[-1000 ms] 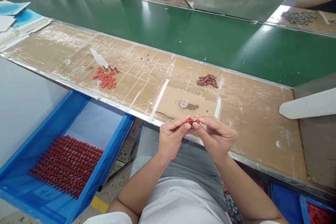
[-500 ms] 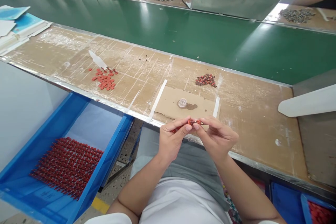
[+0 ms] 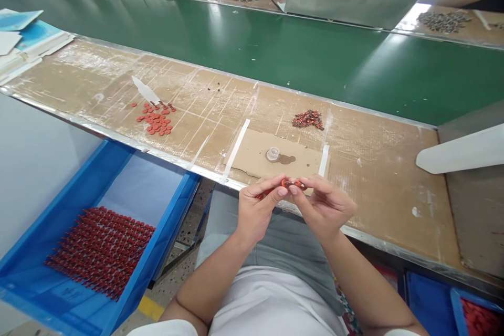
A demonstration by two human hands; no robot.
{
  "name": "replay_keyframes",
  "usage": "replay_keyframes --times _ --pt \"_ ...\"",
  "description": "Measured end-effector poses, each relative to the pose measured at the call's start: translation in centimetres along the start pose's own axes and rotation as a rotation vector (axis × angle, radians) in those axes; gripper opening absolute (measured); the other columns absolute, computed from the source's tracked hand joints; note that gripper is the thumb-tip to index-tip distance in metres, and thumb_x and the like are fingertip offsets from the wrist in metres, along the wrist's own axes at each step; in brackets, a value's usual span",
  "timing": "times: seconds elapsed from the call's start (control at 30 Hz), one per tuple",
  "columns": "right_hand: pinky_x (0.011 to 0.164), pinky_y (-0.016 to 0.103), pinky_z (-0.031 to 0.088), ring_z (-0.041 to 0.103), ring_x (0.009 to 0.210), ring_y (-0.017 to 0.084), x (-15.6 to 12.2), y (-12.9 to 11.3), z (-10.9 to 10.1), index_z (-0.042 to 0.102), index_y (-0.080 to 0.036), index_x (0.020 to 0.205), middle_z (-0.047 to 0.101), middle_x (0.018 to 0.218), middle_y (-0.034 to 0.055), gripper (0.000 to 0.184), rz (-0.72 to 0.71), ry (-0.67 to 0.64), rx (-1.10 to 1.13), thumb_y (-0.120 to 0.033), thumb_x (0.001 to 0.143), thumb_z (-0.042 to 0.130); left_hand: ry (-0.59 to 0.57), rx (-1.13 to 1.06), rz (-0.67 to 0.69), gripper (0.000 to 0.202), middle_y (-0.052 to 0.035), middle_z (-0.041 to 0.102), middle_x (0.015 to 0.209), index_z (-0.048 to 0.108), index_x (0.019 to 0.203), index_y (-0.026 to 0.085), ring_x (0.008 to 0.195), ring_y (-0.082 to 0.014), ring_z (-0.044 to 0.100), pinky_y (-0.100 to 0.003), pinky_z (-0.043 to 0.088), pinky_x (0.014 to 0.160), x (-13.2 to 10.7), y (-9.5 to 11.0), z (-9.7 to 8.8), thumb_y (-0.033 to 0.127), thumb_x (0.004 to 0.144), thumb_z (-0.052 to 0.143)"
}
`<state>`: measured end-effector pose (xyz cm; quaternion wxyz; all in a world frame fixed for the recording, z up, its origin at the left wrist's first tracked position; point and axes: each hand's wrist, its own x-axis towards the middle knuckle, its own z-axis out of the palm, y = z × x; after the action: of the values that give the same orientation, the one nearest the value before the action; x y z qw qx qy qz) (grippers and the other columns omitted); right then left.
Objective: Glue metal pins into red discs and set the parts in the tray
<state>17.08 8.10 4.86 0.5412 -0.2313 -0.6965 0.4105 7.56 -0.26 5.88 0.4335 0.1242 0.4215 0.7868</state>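
My left hand (image 3: pixel 258 209) and my right hand (image 3: pixel 323 205) meet at the near edge of the cardboard-covered bench (image 3: pixel 378 168), fingertips pinched together. Between them sits a small red part (image 3: pixel 291 184), held by both hands. Just beyond the fingers a small clear cap (image 3: pixel 273 154) stands on a taped cardboard patch. A pile of small red-and-dark pieces (image 3: pixel 309 119) lies further back on the right. A scatter of red discs (image 3: pixel 156 118) lies to the left.
A blue bin (image 3: pixel 149 273) at lower left holds rows of red parts. A green conveyor belt (image 3: pixel 275 52) runs behind the bench. Other people's hands work at the far side. A white flat piece (image 3: pixel 460 149) juts in at right.
Both hands stay pinched on the small red part, with only slight finger shifts. The view has drifted a little.
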Motion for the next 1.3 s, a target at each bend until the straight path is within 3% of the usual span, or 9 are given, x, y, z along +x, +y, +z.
replay_keyframes --times 0.23,0.37,0.47,0.57,0.73,1.0,1.3 --pt "0.062 0.034 0.059 0.072 0.072 0.019 0.0 0.0 0.2 0.075 -0.028 0.1 0.078 0.085 0.0027 0.031 -0.002 0.015 0.02 -0.014 0.073 0.081 0.007 -0.061 -0.031 0.028 -0.0041 0.078 0.091 0.079 0.097 0.023 0.089 -0.0173 0.074 -0.029 0.06 0.085 0.1 0.3 0.1 0.022 0.07 0.086" --pt "0.06 0.033 0.058 0.071 0.069 0.019 0.1 0.0 0.3 0.075 -0.027 0.097 0.077 0.083 0.0031 0.027 0.007 0.011 -0.002 -0.016 0.073 0.081 0.046 -0.075 -0.04 0.02 -0.0019 0.077 0.083 0.077 0.086 0.021 0.083 -0.0153 0.074 -0.027 0.06 0.081 0.2 0.4 0.3 0.023 0.069 0.087" --pt "0.06 0.032 0.057 0.07 0.068 0.017 0.1 0.1 0.3 0.075 -0.027 0.095 0.077 0.081 0.0021 0.028 0.013 0.016 0.002 -0.014 0.071 0.082 0.045 -0.087 -0.034 0.012 -0.0016 0.078 0.084 0.075 0.078 0.021 0.086 -0.0165 0.074 -0.029 0.061 0.083 0.1 0.3 0.3 0.023 0.071 0.085" --pt "0.062 0.031 0.058 0.07 0.069 0.017 0.2 0.1 0.3 0.075 -0.027 0.094 0.076 0.081 0.0014 0.03 0.028 0.032 0.038 -0.01 0.07 0.082 0.026 -0.055 -0.011 0.01 -0.0027 0.079 0.09 0.077 0.081 0.022 0.091 -0.0186 0.074 -0.032 0.061 0.085 0.0 0.0 0.2 0.022 0.073 0.084" --pt "0.059 0.027 0.058 0.07 0.065 0.015 0.5 -0.4 0.3 0.075 -0.024 0.089 0.075 0.076 0.0011 0.023 0.122 0.068 0.09 -0.012 0.07 0.081 -0.013 0.035 0.096 0.011 -0.0042 0.078 0.099 0.08 0.083 0.024 0.099 -0.019 0.072 -0.031 0.058 0.089 0.1 -0.8 0.0 0.018 0.074 0.082" --pt "0.037 0.019 0.05 0.06 0.041 0.01 1.1 -1.2 0.5 0.074 -0.02 0.074 0.073 0.062 0.0005 0.015 0.374 0.115 0.103 -0.015 0.063 0.082 0.0 0.121 0.203 0.014 -0.0036 0.077 0.093 0.08 0.084 0.025 0.094 -0.0184 0.072 -0.031 0.058 0.086 0.3 -1.8 -0.2 0.015 0.074 0.081" --pt "0.038 0.021 0.052 0.061 0.04 0.012 1.0 -0.9 0.4 0.071 -0.018 0.07 0.071 0.058 0.0014 0.015 0.474 0.118 0.208 -0.019 0.06 0.082 0.007 0.195 0.31 0.018 -0.0028 0.077 0.094 0.08 0.084 0.026 0.094 -0.0181 0.073 -0.03 0.059 0.085 0.2 -2.4 -0.3 0.011 0.075 0.079"
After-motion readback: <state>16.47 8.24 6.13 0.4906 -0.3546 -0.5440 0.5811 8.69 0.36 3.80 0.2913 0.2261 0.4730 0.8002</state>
